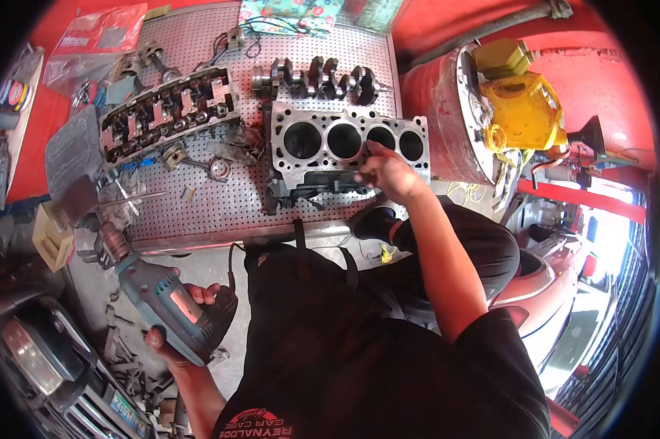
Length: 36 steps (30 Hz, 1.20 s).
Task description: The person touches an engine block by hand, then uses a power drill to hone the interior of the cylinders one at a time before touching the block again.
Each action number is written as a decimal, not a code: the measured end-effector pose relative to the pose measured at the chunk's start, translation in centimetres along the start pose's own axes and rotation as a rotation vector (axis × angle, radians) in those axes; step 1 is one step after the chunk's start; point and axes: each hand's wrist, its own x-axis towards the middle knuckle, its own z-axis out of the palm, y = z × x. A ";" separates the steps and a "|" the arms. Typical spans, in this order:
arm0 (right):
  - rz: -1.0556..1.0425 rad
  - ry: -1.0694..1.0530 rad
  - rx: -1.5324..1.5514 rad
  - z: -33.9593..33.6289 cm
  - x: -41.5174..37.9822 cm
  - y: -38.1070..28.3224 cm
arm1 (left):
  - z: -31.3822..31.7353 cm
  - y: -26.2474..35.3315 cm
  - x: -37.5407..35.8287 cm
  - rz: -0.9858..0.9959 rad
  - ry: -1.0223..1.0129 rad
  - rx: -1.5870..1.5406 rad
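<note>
My left hand [170, 344] is wrapped round the rear handle of a grey-green corded power drill [170, 300]. The drill's chuck points up and left, and a brownish attachment [79, 197] at its front is blurred. My right hand [394, 177] is over the engine block [293, 162], holding nothing. Its index finger is stretched toward the top face between two middle bores, while the other fingers curl loosely. Four open cylinder bores face up. Behind the block lies a crankshaft [321, 79], and a cylinder head [170, 117] sits to the left.
The parts rest on a perforated metal bench [235, 201]. A connecting rod with piston [197, 162] lies near its front left. A yellow jug [524, 110] tops a wrapped drum [447, 110] at right. One car [48, 358] stands lower left, a red one [542, 282] at right.
</note>
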 end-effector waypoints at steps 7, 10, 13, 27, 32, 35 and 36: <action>-0.067 0.081 0.353 0.9 2.7 -0.7 | 1.3 0.4 1.2 -0.079 -0.104 0.108; -0.108 0.137 0.199 2.2 0.8 0.1 | 1.6 0.3 1.0 -0.097 -0.084 0.118; -0.130 0.184 -0.011 2.0 -0.9 0.5 | 1.8 0.2 0.9 -0.117 -0.036 0.097; -0.390 0.577 -1.612 3.1 4.1 -4.7 | 2.2 0.7 0.6 -0.098 -0.068 0.122; -0.330 0.509 -1.679 3.4 3.1 -5.7 | 0.8 0.6 -0.1 -0.121 -0.013 0.152; -0.272 0.486 -1.660 3.2 2.2 -6.0 | 0.5 0.7 -0.2 -0.120 0.015 0.146; -0.282 0.488 -1.670 3.0 2.0 -5.9 | 0.3 0.7 -0.2 -0.118 0.023 0.138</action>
